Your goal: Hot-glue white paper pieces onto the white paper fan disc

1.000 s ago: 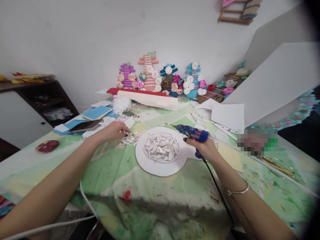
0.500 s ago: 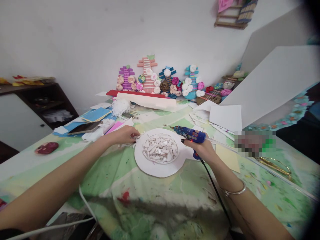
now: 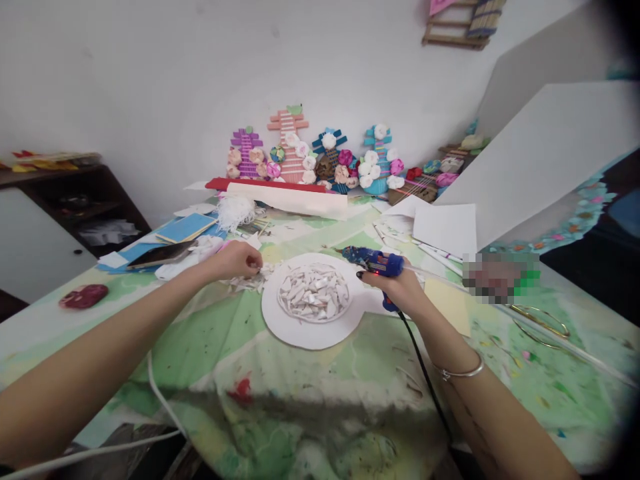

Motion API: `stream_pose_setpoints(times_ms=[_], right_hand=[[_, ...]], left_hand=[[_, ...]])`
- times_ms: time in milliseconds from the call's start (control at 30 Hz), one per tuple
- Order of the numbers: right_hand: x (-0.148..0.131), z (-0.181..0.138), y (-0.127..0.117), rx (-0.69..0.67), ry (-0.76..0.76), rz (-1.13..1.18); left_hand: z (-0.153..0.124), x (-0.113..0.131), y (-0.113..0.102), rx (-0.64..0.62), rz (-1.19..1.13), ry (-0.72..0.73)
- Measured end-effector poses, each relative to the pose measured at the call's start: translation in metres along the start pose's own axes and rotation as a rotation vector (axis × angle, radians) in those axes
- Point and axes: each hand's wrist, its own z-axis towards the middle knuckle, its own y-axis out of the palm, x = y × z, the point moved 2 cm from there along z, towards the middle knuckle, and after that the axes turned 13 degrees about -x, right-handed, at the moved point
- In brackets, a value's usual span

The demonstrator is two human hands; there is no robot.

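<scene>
A blue hot glue gun (image 3: 381, 264) is gripped in my right hand (image 3: 404, 288), its nozzle pointing left above the far side of a white cutout (image 3: 280, 328). The cutout is round with a narrow neck on its right side. Inside a raised ring on it lies a mass of small white pieces (image 3: 314, 292). My left hand (image 3: 237, 260) hovers left of the cutout with curled, closed fingers. Whatever may be between the fingertips is hidden. Below it, loose white scraps (image 3: 247, 281) are heaped on the cloth. A black cord hangs from the glue gun.
Rolled red and cream sheets (image 3: 285, 199) lie at the back, before several flower-decorated instrument shapes (image 3: 287, 153). A phone-like dark slab (image 3: 160, 255) rests on blue sheets at left. Further left is a dark red object (image 3: 83, 296). Brass-coloured hoops (image 3: 540, 325) lie right.
My left hand has moved off the cutout's left edge, up and left over the scraps, and its fingers have curled in. The right hand keeps its grip on the glue gun. The view has shifted slightly.
</scene>
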Motion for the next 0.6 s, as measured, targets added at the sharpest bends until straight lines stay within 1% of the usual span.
stream_pose_setpoints(times_ms=[133,267,367,500,600], right_hand=[[0.0,-0.001,-0.006,-0.167,0.047,-0.106],[0.006,-0.001,-0.011,-0.225,0.125,-0.161],[0.009,-0.004,-0.015,-0.236,0.2,-0.188],[0.01,-0.008,-0.02,-0.293,0.3,-0.19],[0.011,-0.009,-0.019,-0.331,0.32,-0.198]], left_hand=[[0.001,-0.003,-0.005,0.009,-0.03,-0.008],[0.0,0.005,-0.014,0.051,-0.066,0.025],[-0.002,0.022,-0.023,0.062,-0.141,0.076],[-0.003,0.057,-0.031,0.043,-0.225,0.18],[0.001,0.083,-0.033,0.042,-0.278,0.268]])
